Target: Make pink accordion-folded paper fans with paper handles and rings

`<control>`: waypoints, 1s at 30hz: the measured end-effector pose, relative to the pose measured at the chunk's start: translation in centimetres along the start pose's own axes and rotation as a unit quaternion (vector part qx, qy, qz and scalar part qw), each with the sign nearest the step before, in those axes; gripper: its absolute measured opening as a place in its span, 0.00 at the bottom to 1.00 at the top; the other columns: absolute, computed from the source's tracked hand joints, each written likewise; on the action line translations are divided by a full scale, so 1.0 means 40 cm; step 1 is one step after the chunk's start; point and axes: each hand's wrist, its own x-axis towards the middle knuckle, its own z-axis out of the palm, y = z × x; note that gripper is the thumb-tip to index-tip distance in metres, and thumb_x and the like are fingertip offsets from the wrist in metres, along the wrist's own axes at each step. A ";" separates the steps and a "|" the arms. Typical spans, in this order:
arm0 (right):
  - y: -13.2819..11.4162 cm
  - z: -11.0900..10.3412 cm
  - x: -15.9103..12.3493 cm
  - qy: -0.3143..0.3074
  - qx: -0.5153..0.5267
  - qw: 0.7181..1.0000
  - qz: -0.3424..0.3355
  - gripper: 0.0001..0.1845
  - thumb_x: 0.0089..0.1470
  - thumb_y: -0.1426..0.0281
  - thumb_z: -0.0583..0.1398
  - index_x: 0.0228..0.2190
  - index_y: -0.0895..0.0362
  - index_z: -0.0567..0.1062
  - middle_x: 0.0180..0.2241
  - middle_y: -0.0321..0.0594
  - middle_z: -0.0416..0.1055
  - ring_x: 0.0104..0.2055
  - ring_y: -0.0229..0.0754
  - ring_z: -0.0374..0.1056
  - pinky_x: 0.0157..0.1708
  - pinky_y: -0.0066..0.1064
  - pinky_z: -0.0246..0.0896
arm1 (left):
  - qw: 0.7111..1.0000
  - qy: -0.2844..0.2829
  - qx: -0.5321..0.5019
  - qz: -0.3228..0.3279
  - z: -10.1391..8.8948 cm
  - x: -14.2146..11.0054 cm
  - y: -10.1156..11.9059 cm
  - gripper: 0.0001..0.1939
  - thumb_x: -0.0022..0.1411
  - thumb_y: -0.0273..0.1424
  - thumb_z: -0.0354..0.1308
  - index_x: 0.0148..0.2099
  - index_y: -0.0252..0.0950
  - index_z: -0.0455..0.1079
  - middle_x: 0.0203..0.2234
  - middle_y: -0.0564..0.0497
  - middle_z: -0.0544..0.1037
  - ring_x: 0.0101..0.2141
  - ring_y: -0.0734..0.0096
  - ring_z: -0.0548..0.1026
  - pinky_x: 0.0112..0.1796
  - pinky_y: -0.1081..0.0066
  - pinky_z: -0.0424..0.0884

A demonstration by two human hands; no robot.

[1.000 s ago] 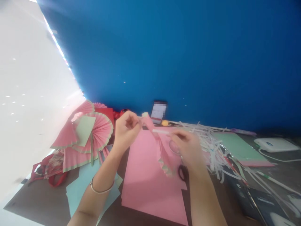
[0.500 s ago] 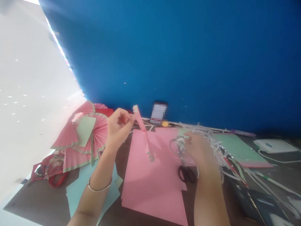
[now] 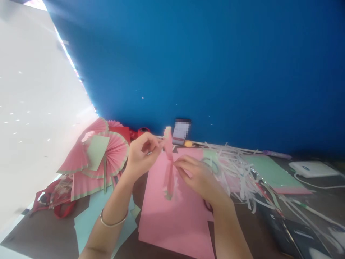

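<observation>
A narrow, pleated strip of pink paper (image 3: 169, 176) with pale green ends hangs upright above the pink sheets, pinched in at its middle. My left hand (image 3: 144, 153) is closed in a pinch beside its upper half, fingertips at the paper. At the narrow middle, my right hand (image 3: 198, 176) is closed too, thumb and fingers pressed together on the strip. Beneath lie stacked pink paper sheets (image 3: 172, 226). Dark scissor handles (image 3: 208, 207) show only partly behind my right wrist. A clear ring-shaped thing (image 3: 211, 163) lies just beyond my right hand.
Pink pleated paper fans (image 3: 115, 151) with green edges are piled at the left, above light blue sheets (image 3: 91, 223). Shredded white strips (image 3: 231, 162) and green paper (image 3: 272, 169) lie to the right. A phone (image 3: 181, 132) leans at the blue wall (image 3: 202, 64).
My right hand has come left from the clear ring to the middle of the pleated strip. My left hand and the strip have shifted slightly right, and the strip hangs straighter.
</observation>
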 end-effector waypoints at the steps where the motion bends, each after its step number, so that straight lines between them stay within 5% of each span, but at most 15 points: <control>1: 0.005 -0.002 -0.003 0.007 0.001 1.000 0.005 0.17 0.53 0.78 0.50 0.37 0.52 0.74 0.36 0.39 0.71 0.38 0.42 0.68 0.36 0.33 0.64 | 1.000 0.000 -0.004 -0.004 -0.001 0.001 -0.001 0.12 0.53 0.25 0.58 0.24 0.36 0.56 0.20 0.56 0.66 0.25 0.76 0.71 0.25 0.78 0.66; 16: -0.015 0.008 0.004 -0.017 -0.051 0.998 -0.043 0.12 0.54 0.75 0.54 0.35 0.54 0.76 0.36 0.40 0.72 0.37 0.41 0.67 0.34 0.33 0.64 | 1.000 -0.016 0.004 -0.014 -0.001 0.001 0.000 0.11 0.52 0.23 0.57 0.24 0.35 0.57 0.22 0.53 0.69 0.26 0.76 0.70 0.24 0.77 0.63; 30: -0.034 0.037 -0.012 -0.055 -0.108 0.988 -0.096 0.12 0.54 0.76 0.54 0.31 0.53 0.78 0.32 0.41 0.71 0.33 0.41 0.66 0.30 0.32 0.59 | 0.994 -0.102 -0.001 -0.043 -0.004 0.000 -0.001 0.10 0.51 0.20 0.57 0.25 0.37 0.58 0.19 0.57 0.59 0.27 0.75 0.69 0.28 0.75 0.66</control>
